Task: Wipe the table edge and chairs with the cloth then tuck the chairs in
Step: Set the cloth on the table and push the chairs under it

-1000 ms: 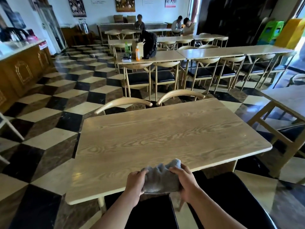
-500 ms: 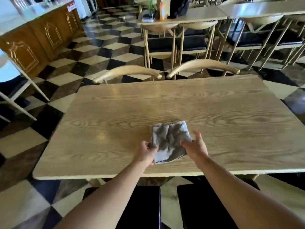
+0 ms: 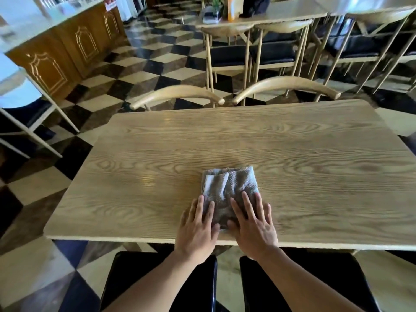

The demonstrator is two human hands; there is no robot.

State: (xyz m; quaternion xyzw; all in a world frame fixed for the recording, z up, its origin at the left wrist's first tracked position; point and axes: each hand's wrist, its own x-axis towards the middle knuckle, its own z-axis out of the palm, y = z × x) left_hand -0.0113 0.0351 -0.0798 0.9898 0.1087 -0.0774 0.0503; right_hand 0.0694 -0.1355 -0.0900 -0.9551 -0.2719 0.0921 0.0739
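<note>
Grey folded terry cloth (image 3: 229, 190) flat on light wood-grain bench (image 3: 135, 176), lower centre. Left hand (image 3: 198, 228) and right hand (image 3: 253, 224) pressing it, fingers straight. Keep palms flat, slide toward near edge.

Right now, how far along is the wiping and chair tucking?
Barely started. Nothing visibly done. In hand: the left hand and right hand press the cloth flat near the table edge. Left: wiping edge and both near chairs, then tucking them in.

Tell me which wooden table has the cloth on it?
The nearest table, under both hands; the grey cloth lies near its front edge. The table behind holds a bottle instead.
</note>
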